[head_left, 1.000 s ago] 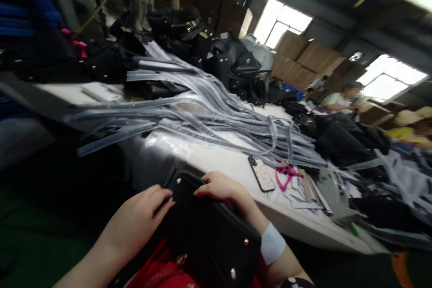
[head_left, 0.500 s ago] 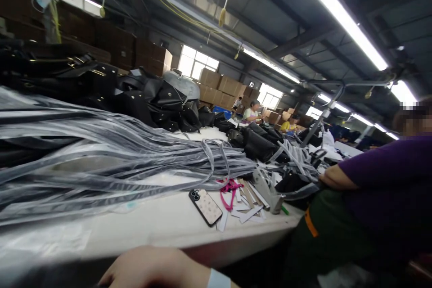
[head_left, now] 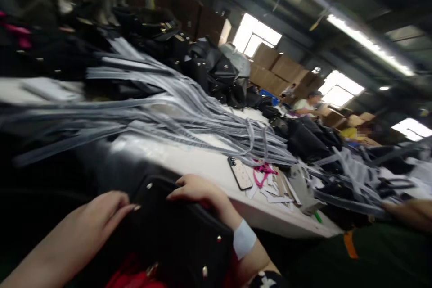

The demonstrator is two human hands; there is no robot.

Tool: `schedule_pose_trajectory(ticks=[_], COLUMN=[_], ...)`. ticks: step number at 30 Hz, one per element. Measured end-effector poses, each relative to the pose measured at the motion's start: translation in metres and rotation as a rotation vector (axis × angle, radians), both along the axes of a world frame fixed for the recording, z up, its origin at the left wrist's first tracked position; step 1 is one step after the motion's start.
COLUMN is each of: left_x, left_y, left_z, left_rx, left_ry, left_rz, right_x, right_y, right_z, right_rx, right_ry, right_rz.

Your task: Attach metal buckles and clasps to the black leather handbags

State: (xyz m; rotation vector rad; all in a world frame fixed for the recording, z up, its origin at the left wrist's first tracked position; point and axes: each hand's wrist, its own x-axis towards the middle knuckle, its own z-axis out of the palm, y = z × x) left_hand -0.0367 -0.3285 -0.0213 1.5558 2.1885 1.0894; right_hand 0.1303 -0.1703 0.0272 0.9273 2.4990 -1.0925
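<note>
Head view: both my hands on the black bag at the table's edge

My left hand [head_left: 101, 216] lies against the near left side of the black bag [head_left: 175, 238]. Its fingers [head_left: 124, 209] are stretched out almost flat, touching the bag but not closed on anything. My right hand [head_left: 199, 191] is curled over the bag's top rim, fingertips hooked down on the edge, so that hand does the gripping while the left braces. The bag sits low in front of me, below the white table [head_left: 202, 162] and just short of its near edge, over something red [head_left: 135, 276]. I judge it rests on my lap so both hands can reach it.

A phone [head_left: 240, 173] lies flat on the table, near my right hand yet out of its way. A pink cord [head_left: 263, 173] and paper scraps [head_left: 276, 193] lie just beyond it. Long clear plastic strips [head_left: 189, 117] fan across the tabletop, and a pile of black bags [head_left: 209, 67] stands behind them. A co-worker's arm [head_left: 405, 213] shows at the right, well apart from mine. The picture is blurred, so finer detail escapes me.
</note>
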Motion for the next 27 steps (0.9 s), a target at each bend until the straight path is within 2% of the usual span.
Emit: schedule_pose_trajectory(ticks=[1, 3, 5, 7, 11, 15, 20, 27], left_x=[-0.007, -0.016, -0.021, -0.022, -0.016, -0.009, 0.000, 0.006], left_y=[-0.014, -0.026, -0.022, -0.013, -0.004, -0.002, 0.003, 0.005], left_z=[0.003, 0.010, 0.014, 0.016, 0.017, 0.018, 0.026, 0.033], left_rx=[-0.042, -0.045, -0.017, 0.033, 0.038, -0.023, -0.192, -0.307], left_ry=[-0.035, -0.102, -0.175, -0.175, -0.039, 0.117, 0.355, 0.472], left_rz=[0.009, 0.087, 0.142, 0.109, -0.038, -0.042, -0.071, -0.080], right_x=[0.000, -0.002, -0.004, -0.005, -0.005, -0.007, -0.010, -0.012], right_y=[-0.001, -0.003, -0.008, -0.012, -0.016, -0.016, -0.016, -0.016], right_z=[-0.002, -0.004, -0.004, -0.002, -0.001, -0.004, -0.006, -0.008], right_rx=[-0.017, -0.053, -0.086, -0.097, -0.075, -0.064, -0.039, -0.008], right_ry=[0.006, 0.005, 0.008, 0.019, 0.041, 0.032, 0.019, 0.015], right_rz=[-0.020, -0.037, -0.039, -0.032, -0.022, -0.008, 0.029, 0.041])
